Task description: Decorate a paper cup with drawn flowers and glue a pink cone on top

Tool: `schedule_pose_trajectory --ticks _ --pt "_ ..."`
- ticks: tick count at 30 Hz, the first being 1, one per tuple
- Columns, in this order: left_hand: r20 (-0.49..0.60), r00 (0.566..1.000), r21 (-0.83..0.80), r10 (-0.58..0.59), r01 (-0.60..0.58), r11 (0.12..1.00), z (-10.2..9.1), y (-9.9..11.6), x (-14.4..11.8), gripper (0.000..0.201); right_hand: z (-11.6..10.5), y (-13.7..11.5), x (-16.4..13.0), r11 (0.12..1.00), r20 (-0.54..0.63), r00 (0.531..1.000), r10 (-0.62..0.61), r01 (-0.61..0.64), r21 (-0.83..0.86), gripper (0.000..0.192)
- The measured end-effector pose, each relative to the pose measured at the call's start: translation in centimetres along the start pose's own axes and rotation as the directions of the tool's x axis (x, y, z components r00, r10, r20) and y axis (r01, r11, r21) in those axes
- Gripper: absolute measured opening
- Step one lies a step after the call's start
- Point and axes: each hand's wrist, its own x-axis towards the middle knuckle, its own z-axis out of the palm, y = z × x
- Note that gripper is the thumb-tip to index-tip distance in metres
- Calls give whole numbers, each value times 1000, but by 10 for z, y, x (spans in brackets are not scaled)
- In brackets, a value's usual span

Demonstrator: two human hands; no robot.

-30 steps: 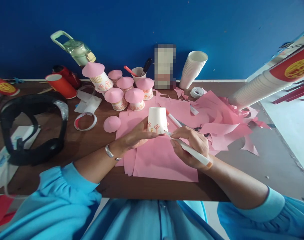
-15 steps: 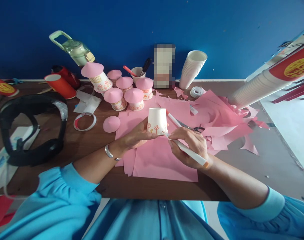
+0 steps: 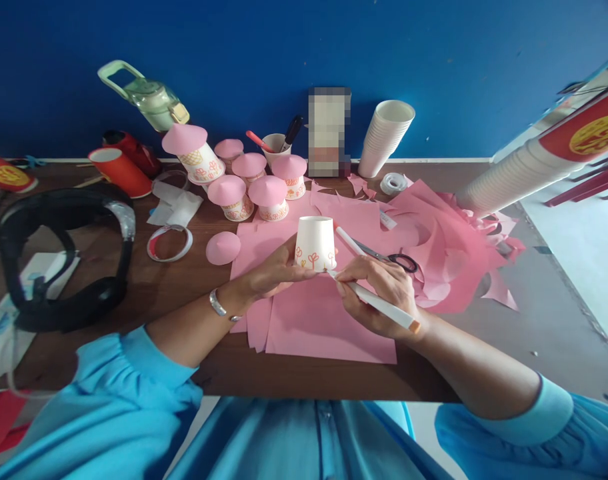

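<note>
My left hand (image 3: 277, 270) grips a white paper cup (image 3: 315, 239), held upside down with its wide rim at the bottom. Small orange and yellow flowers are drawn along the cup's lower part. A white felt-tip pen (image 3: 384, 305) with an orange end is pinched in my right hand (image 3: 381, 290). Its tip meets the cup near the rim, at the lower right. Beneath both hands lie pink paper sheets (image 3: 329, 327). Just beyond my right hand are a second white pen (image 3: 349, 238) with an orange-red end and black-handled scissors (image 3: 401, 261).
Several decorated cups with pink cone roofs (image 3: 269, 193) stand behind, left of centre. A loose pink cone (image 3: 223, 248) lies in front of them. Pink scraps (image 3: 449, 267) spread rightward. A cup stack (image 3: 387, 140), tape roll (image 3: 394, 183) and phone (image 3: 329, 133) are at the back; a black headset (image 3: 64, 260) lies left.
The pink scraps on the right have shifted and settled, leaving more of the scissors' handle showing. My hands, the cup and the pen have barely moved.
</note>
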Motion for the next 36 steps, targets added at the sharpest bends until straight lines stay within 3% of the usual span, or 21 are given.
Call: schedule_pose_trajectory --ticks 9,15,26,36 --pt "-12 1000 -18 -24 24 1000 -2 -2 0 57 -1 1 1 1000 -40 999 -11 11 11 20" --pt "3 1000 -20 -13 13 1000 -1 -1 0 43 0 2 2 1000 -30 999 -16 16 0 22" --pt "-13 1000 1 -7 7 1000 6 6 -1 58 -1 1 2 999 -40 999 0 -2 -33 20" --pt "-6 1000 23 -9 9 1000 0 1 -1 47 -1 -2 2 999 -7 1000 -14 14 -38 21"
